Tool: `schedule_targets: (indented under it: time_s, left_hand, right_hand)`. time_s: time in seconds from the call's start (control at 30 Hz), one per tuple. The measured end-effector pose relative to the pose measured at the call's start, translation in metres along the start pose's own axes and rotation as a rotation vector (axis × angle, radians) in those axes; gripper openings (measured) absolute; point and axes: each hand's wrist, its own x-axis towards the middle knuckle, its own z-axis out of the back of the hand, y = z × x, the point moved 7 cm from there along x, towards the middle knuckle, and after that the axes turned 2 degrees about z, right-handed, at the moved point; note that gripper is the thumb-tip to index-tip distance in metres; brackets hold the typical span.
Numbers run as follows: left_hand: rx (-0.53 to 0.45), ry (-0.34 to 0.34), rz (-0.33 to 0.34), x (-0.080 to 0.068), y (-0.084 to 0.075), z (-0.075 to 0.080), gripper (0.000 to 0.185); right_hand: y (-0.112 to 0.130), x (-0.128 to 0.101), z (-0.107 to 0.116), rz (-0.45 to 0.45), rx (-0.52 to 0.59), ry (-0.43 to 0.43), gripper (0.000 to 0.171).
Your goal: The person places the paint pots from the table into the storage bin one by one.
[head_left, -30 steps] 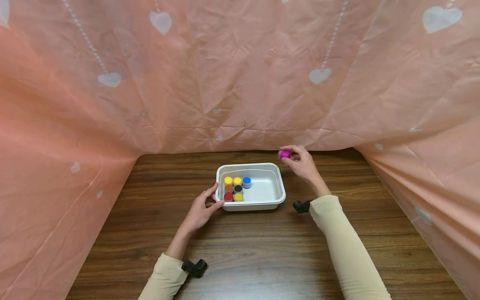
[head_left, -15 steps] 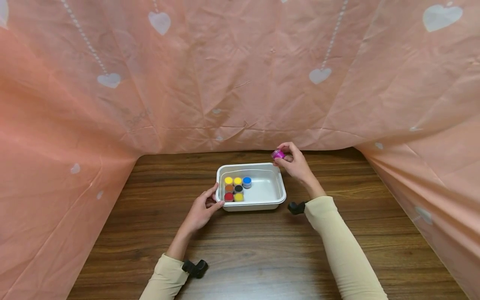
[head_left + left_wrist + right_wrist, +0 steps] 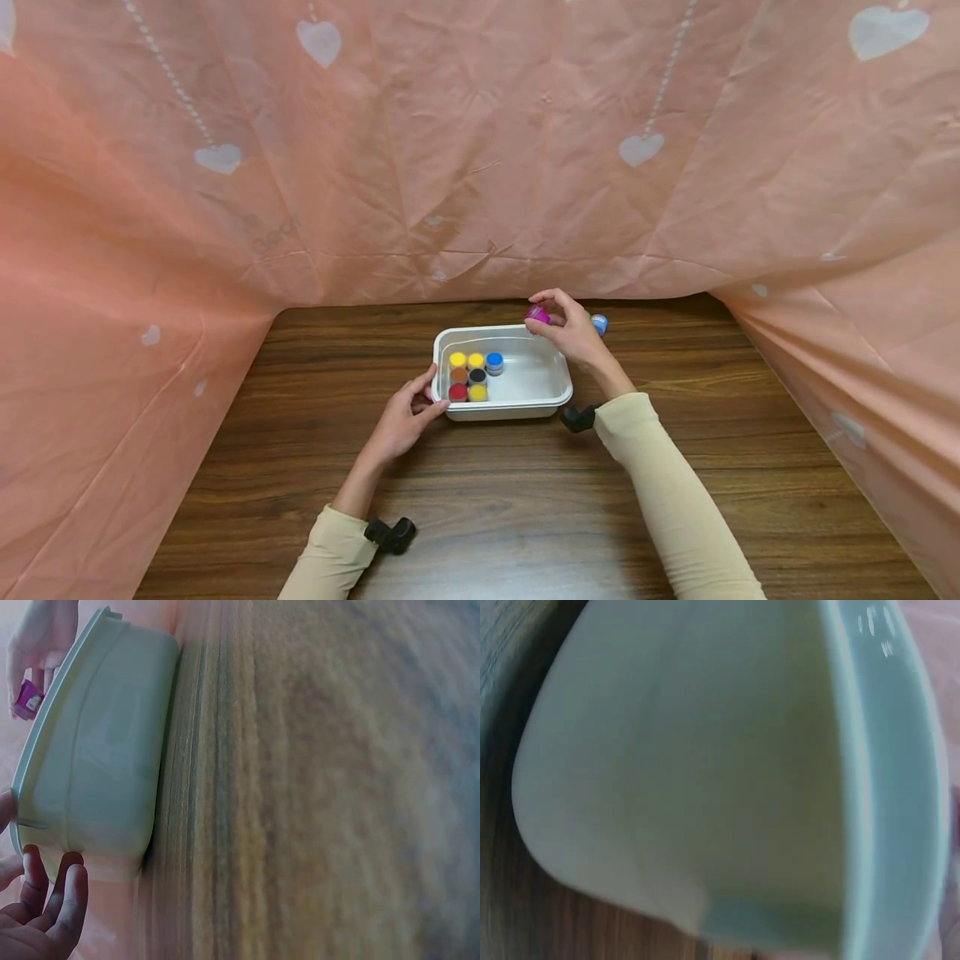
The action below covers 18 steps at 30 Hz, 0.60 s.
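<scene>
My right hand (image 3: 573, 333) pinches the little pink jar (image 3: 537, 314) just over the far right corner of the white tub (image 3: 558, 398), whose open floor lies down and to the left, while my left hand (image 3: 405, 417) grips its left rim

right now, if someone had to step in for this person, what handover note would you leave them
Left hand: grips the left rim of the white tray, steadying it on the wooden table.
Right hand: pinches a magenta paint pot over the tray's far right corner.
Done: seven pots stand packed in the tray's left end.
Left: the magenta pot is not yet set down, and a blue-lidded pot sits on the table behind the right hand, outside the tray.
</scene>
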Motion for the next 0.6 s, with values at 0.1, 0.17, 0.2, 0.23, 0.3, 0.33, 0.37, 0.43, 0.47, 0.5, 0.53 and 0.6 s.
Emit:
schedule_targets:
  time_s: [0.1,0.17,0.2,0.23,0.3,0.33,0.37,0.43,0.47,0.5,0.53,0.6]
  left_hand:
    - [-0.002,0.002,-0.004,0.000,0.000,0.000,0.066]
    - [-0.003,0.005,-0.007,0.000,0.000,0.000,0.066]
    - [-0.003,0.006,-0.009,0.000,0.000,0.000,0.066]
    - [-0.004,0.006,-0.010,0.000,0.000,0.000,0.066]
    - [-0.004,0.006,-0.013,0.000,0.000,0.000,0.066]
    - [-0.004,0.006,-0.014,0.000,0.000,0.000,0.066]
    - [-0.004,0.005,-0.015,0.000,0.000,0.000,0.066]
    - [-0.005,0.004,-0.016,0.000,0.000,0.000,0.066]
    - [-0.005,0.003,-0.018,0.000,-0.001,0.000,0.065]
    - [-0.007,0.003,-0.019,0.000,-0.001,0.000,0.065]
    - [-0.008,0.003,-0.021,0.000,-0.001,0.000,0.066]
    - [-0.008,0.001,-0.029,0.000,-0.001,0.000,0.066]
  right_hand:
    - [-0.004,0.002,-0.004,-0.004,-0.096,0.012,0.039]
    - [-0.013,0.004,-0.007,-0.002,-0.148,0.022,0.039]
    - [-0.018,0.006,-0.008,-0.002,-0.168,0.026,0.039]
    - [-0.023,0.007,-0.009,0.000,-0.182,0.029,0.038]
    - [-0.031,0.009,-0.012,0.008,-0.208,0.032,0.037]
    - [-0.033,0.009,-0.014,0.010,-0.211,0.034,0.037]
    - [-0.034,0.010,-0.015,0.007,-0.206,0.038,0.036]
    - [-0.036,0.010,-0.018,0.007,-0.197,0.046,0.036]
    - [-0.037,0.010,-0.020,0.007,-0.195,0.052,0.036]
    - [-0.037,0.010,-0.021,0.006,-0.195,0.057,0.036]
    - [-0.038,0.010,-0.022,0.004,-0.195,0.061,0.036]
    - [-0.040,0.010,-0.025,0.002,-0.202,0.068,0.036]
